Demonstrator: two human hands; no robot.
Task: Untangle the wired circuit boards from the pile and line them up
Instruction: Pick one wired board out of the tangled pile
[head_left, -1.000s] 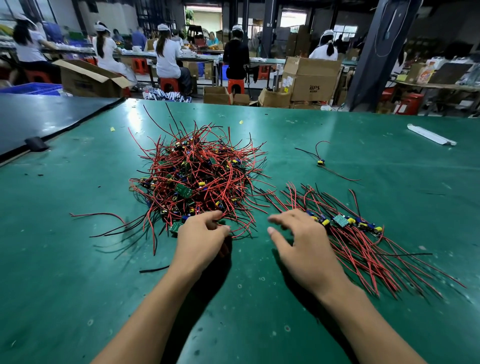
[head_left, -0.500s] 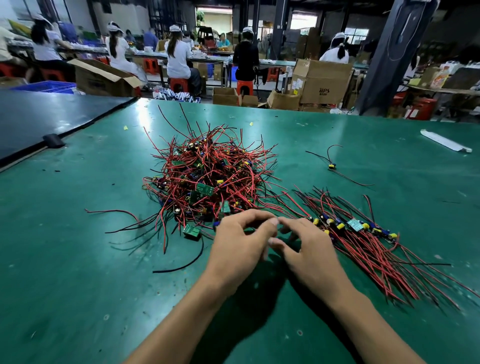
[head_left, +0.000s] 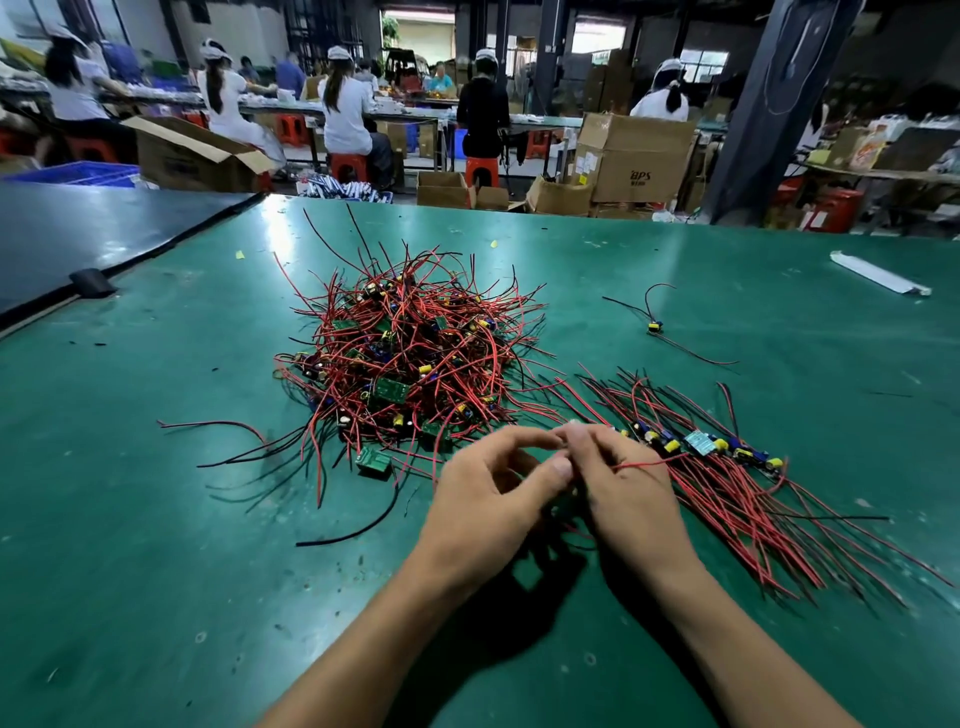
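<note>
A tangled pile of small green circuit boards with red and black wires (head_left: 410, 358) lies mid-table. To its right, a row of lined-up boards (head_left: 706, 447) stretches with wires trailing toward the near right. My left hand (head_left: 493, 499) and my right hand (head_left: 623, 493) meet just in front of the pile, raised a little over the table. Their fingertips pinch one wired board between them; the board itself is mostly hidden. A red wire runs from it across my right hand. One loose green board (head_left: 373, 462) lies at the pile's near edge.
The green table (head_left: 156, 571) spreads wide around the pile. A single stray board with wires (head_left: 654, 327) lies further right, and a white strip (head_left: 878, 273) near the far right edge. A black mat (head_left: 78, 228) adjoins at left. Seated people and cardboard boxes fill the background.
My hands started apart, the left at the pile's near edge and the right by the row. They came together in front of the pile and lifted a wired board between them.
</note>
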